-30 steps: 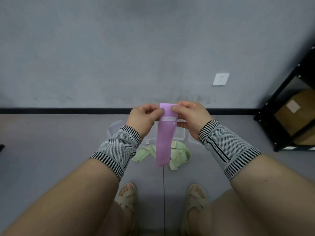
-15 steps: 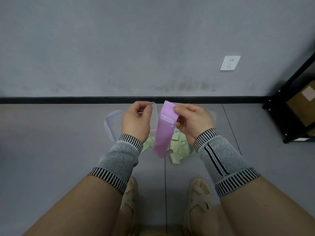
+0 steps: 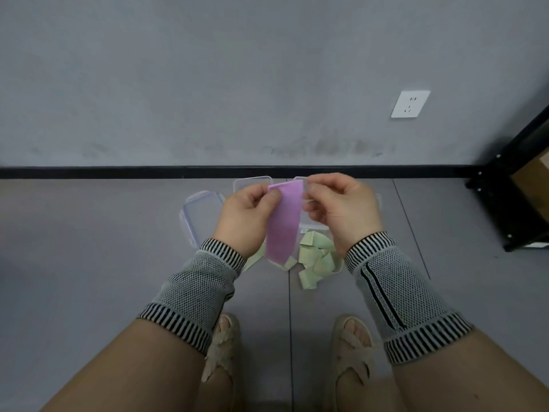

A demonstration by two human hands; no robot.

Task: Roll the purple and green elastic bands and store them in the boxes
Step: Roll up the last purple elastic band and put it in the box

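Purple elastic band [image 3: 282, 222] hangs at frame centre; your left hand [image 3: 248, 221] and right hand [image 3: 341, 209] each pinch one top corner. Green elastic band [image 3: 315, 260] lies crumpled on the grey floor [image 3: 89, 263] below, beside clear plastic boxes [image 3: 202, 212] just above it.

- A plain indoor room, perhaps a storeroom or workroom; which one cannot be told.
- Bare grey wall [image 3: 237, 69] with a black skirting strip [image 3: 118, 172] and a white socket [image 3: 410, 104], upper right.
- Grey floor [image 3: 74, 248].
- Black metal shelving [image 3: 517, 188] holding a cardboard box [image 3: 534, 185], right edge.
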